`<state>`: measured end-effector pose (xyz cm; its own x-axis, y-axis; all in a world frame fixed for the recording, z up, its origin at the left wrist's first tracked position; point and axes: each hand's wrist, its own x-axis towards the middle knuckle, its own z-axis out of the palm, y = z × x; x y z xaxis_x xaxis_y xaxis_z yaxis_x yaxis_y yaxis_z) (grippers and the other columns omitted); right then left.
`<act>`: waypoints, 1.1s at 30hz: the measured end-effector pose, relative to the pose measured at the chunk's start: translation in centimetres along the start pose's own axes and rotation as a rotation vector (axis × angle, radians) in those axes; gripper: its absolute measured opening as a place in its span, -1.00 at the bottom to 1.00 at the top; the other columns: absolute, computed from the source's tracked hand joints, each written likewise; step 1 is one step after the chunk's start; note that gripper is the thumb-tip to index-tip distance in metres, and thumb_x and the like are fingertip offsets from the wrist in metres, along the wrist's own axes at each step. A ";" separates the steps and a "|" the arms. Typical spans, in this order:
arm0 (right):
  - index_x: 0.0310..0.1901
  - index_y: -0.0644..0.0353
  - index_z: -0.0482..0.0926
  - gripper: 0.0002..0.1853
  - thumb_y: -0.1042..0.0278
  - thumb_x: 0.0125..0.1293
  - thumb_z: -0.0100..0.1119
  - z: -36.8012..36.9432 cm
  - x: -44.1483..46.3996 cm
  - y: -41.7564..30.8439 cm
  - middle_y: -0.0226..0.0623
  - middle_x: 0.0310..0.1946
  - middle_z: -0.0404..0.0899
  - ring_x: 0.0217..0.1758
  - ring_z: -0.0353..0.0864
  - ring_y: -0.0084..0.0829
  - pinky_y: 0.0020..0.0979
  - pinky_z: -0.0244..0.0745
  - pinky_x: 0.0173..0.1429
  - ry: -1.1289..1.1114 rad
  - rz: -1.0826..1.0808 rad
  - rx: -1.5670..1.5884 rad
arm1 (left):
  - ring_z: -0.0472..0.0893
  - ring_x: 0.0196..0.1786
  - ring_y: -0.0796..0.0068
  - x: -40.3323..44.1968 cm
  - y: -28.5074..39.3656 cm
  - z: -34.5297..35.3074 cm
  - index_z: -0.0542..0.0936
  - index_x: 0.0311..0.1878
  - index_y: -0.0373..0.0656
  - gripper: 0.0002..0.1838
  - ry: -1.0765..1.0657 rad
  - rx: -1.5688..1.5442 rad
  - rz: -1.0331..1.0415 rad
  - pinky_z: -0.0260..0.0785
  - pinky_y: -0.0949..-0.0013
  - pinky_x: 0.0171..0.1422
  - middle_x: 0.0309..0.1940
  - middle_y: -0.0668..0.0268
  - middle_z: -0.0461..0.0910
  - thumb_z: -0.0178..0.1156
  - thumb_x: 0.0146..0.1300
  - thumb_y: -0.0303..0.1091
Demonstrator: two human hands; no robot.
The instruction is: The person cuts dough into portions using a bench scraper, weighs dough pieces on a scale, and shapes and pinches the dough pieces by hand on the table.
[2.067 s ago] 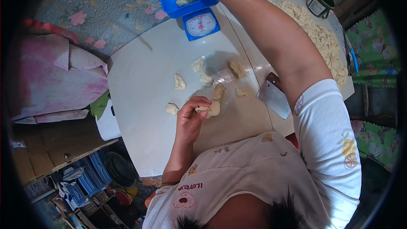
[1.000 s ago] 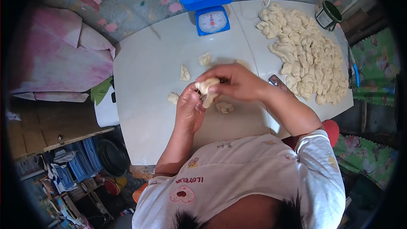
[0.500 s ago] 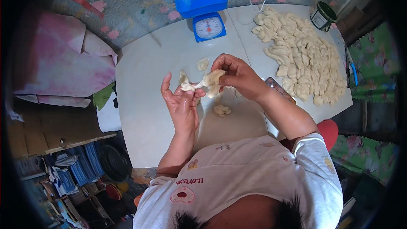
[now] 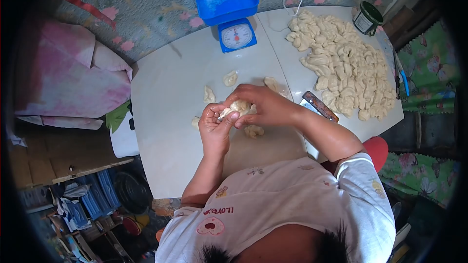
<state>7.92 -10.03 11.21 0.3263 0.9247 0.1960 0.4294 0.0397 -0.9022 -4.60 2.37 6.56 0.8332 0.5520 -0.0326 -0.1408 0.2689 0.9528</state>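
Note:
A soft pale piece of dough (image 4: pixel 239 107) is held above the table between both hands. My left hand (image 4: pixel 214 125) pinches its left side with thumb and fingers. Bent over its far and right sides, my right hand (image 4: pixel 261 103) grips it too, hiding part of it. Small dough pieces lie around the hands: one piece (image 4: pixel 230 78) beyond them, another piece (image 4: pixel 209 94) to the left, a third piece (image 4: pixel 271 84) behind the right hand, and a lump (image 4: pixel 253 131) on the near side. A scraper (image 4: pixel 319 106) with a metal blade and worn brown handle rests by my right forearm.
A large heap of dough pieces (image 4: pixel 353 68) covers the table's right side. At the back stands a blue kitchen scale (image 4: pixel 237 35) with a blue tray (image 4: pixel 227 2). A dark green tub (image 4: pixel 367 18) sits at the back right, near a blue-handled tool (image 4: pixel 404 80).
My hands have come together, and the dough stretched between them is now bunched up. My left fingers, spread before, have curled in. The view has shifted slightly.

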 end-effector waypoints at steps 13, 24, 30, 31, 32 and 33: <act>-0.13 0.22 0.49 -0.71 0.59 0.05 0.15 -9.9 8.0 1.4 -0.27 -0.30 0.57 -0.25 0.59 -0.52 -0.44 0.51 -0.27 0.737 -0.104 -0.063 | 0.53 -0.45 0.46 -0.5 0.3 -2.1 0.46 -0.25 -0.20 -0.89 -0.161 -0.110 -0.033 0.42 0.42 -0.41 -0.42 0.25 0.51 0.19 0.18 -0.51; -0.35 0.20 0.64 -0.78 0.36 -0.11 0.28 -14.5 20.8 4.6 0.04 -0.35 0.62 -0.22 0.64 -0.08 -0.19 0.52 -0.12 0.321 0.167 -0.874 | 0.60 -0.20 0.32 -0.4 0.1 -3.4 0.51 -0.15 -0.27 -0.88 -0.169 -0.069 -0.134 0.51 0.28 -0.12 -0.24 0.19 0.58 0.08 0.27 -0.49; -0.37 0.19 0.65 -0.79 0.40 -0.13 0.28 -14.2 20.8 7.1 0.02 -0.39 0.62 -0.24 0.64 -0.05 -0.15 0.52 -0.13 0.405 0.174 -0.924 | 0.56 -0.17 0.38 -0.4 -0.5 -4.1 0.53 -0.16 -0.26 -0.82 -0.165 -0.060 -0.122 0.50 0.29 -0.13 -0.22 0.24 0.54 0.15 0.15 -0.65; -0.37 0.19 0.65 -0.79 0.40 -0.13 0.28 -14.2 20.7 7.0 0.02 -0.39 0.62 -0.24 0.64 -0.05 -0.15 0.52 -0.13 0.404 0.179 -0.923 | 0.55 -0.18 0.40 -0.3 -0.3 -3.8 0.53 -0.17 -0.26 -0.81 -0.125 -0.085 -0.131 0.50 0.29 -0.14 -0.23 0.26 0.51 0.16 0.14 -0.66; -0.37 0.20 0.65 -0.80 0.40 -0.11 0.26 -14.3 20.6 6.9 0.02 -0.39 0.62 -0.25 0.64 -0.04 -0.14 0.52 -0.14 0.397 0.177 -0.939 | 0.54 -0.19 0.42 -0.2 -0.1 -3.5 0.53 -0.17 -0.27 -0.80 -0.086 -0.110 -0.140 0.49 0.30 -0.15 -0.24 0.28 0.49 0.18 0.12 -0.66; -0.37 0.21 0.65 -0.81 0.40 -0.09 0.23 -14.3 20.5 6.7 0.03 -0.40 0.62 -0.25 0.64 -0.04 -0.13 0.52 -0.15 0.390 0.175 -0.956 | 0.54 -0.19 0.42 0.0 0.0 -3.4 0.53 -0.17 -0.27 -0.80 -0.088 -0.110 -0.145 0.49 0.30 -0.15 -0.24 0.28 0.49 0.18 0.12 -0.66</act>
<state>29.55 3.72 14.63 0.6243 0.6956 0.3556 0.7812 -0.5560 -0.2839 -6.45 5.05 5.52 0.8917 0.4315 -0.1363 -0.0693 0.4278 0.9012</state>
